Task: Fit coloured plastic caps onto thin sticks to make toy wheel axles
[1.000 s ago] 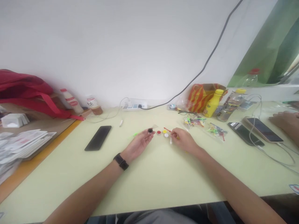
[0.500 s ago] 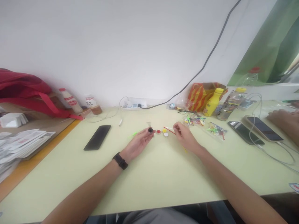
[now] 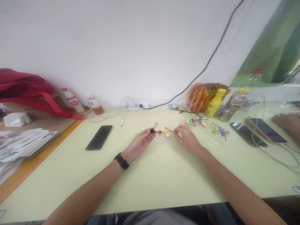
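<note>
My left hand (image 3: 142, 141) is closed around a small black round piece (image 3: 152, 131), held at the fingertips. A short pale, thin piece (image 3: 156, 125) sticks up beside it; whether the two are joined I cannot tell. My right hand (image 3: 185, 137) pinches a thin white stick (image 3: 172, 132) that points left. By its fingertips is a thin red stick (image 3: 168, 129) with an arrow-like end. Between the hands are small round pieces: a red one (image 3: 160, 132), a yellow one (image 3: 166, 131) and a white one (image 3: 167, 135). Bright green bits (image 3: 136, 134) show behind my left hand.
Plastic packets of small colourful parts (image 3: 219, 131) lie to the right, near phones (image 3: 248, 134) and cables. A black phone (image 3: 99, 137) lies left. Bottles (image 3: 214, 103), a striped bag (image 3: 198, 97) and a power strip (image 3: 136, 105) line the wall. Another person's hand (image 3: 287, 123) rests far right.
My right hand has brought the white stick slightly down and left, over the round pieces. The pale piece by the black one now leans right. My left hand stays nearly in place.
</note>
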A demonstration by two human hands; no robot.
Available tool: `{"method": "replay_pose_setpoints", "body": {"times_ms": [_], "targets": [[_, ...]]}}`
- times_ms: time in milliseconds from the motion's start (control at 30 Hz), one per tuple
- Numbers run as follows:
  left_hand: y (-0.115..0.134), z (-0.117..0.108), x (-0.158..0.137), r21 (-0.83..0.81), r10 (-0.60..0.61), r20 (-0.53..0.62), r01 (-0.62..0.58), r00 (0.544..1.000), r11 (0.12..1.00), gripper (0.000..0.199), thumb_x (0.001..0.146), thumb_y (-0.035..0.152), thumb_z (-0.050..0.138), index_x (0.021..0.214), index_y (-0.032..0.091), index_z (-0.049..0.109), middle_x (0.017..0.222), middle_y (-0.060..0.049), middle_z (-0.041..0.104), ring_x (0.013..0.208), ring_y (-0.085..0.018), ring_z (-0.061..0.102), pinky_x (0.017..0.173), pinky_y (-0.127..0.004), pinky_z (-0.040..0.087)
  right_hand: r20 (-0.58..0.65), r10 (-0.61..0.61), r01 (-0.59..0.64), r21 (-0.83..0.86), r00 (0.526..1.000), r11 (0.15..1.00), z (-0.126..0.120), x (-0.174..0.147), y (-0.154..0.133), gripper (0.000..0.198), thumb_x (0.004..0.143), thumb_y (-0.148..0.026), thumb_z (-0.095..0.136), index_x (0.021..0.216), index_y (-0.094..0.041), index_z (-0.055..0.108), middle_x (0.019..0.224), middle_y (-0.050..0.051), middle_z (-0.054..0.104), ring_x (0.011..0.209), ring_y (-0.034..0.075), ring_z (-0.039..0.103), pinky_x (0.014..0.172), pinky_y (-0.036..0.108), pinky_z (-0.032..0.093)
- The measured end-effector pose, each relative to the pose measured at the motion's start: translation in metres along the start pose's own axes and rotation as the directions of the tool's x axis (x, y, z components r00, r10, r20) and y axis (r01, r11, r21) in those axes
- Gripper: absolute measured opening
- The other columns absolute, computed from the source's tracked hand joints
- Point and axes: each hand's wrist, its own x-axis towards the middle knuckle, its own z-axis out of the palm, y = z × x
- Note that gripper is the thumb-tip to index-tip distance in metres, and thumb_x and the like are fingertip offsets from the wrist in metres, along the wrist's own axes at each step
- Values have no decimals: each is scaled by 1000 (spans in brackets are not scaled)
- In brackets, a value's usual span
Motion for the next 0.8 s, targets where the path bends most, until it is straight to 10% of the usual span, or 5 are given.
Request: {"method": "replay_pose_setpoints", "body": {"times_ms": [800], "targets": [[-2, -2, 2, -11, -4, -52, 4, 999, 1000, 14, 98, 13, 65, 110, 14, 72, 116, -11, 76, 106, -16, 74, 105, -26, 54, -30, -205, 204, -29, 978, 979, 0, -2, -8, 17, 86, -7, 57, 82, -19, 68, 84, 7, 61, 83, 23, 60, 78, 38, 48]]}}
